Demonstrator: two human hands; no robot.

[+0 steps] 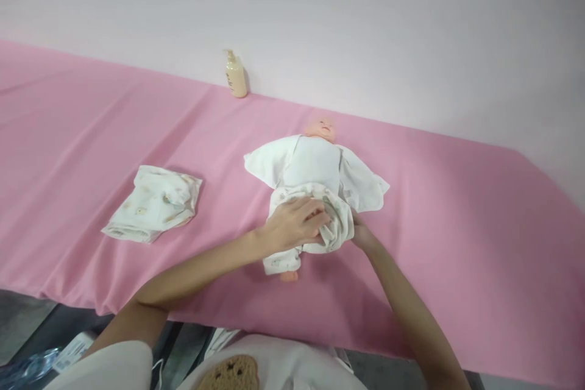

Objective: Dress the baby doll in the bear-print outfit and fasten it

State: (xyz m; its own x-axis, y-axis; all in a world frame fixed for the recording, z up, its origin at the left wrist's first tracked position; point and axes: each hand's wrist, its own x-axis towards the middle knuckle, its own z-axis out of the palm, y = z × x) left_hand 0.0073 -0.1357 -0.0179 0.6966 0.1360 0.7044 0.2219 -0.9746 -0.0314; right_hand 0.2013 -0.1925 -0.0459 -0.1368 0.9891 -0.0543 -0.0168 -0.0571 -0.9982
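Observation:
A baby doll (pixel 315 161) lies on its back on the pink table cover (pixel 457 225), head pointing away from me, dressed in a white top with the sleeves spread out. My left hand (pixel 295 224) rests over the doll's waist, fingers curled on the bunched patterned trousers (pixel 336 228). My right hand (pixel 361 233) is mostly hidden behind that bunched cloth at the doll's right side and grips it. One small foot (pixel 289 276) pokes out below a trouser leg.
A folded patterned cloth (pixel 153 202) lies to the left of the doll. A cream pump bottle (pixel 236 75) stands at the back edge by the pale wall. The table's front edge runs just below my arms.

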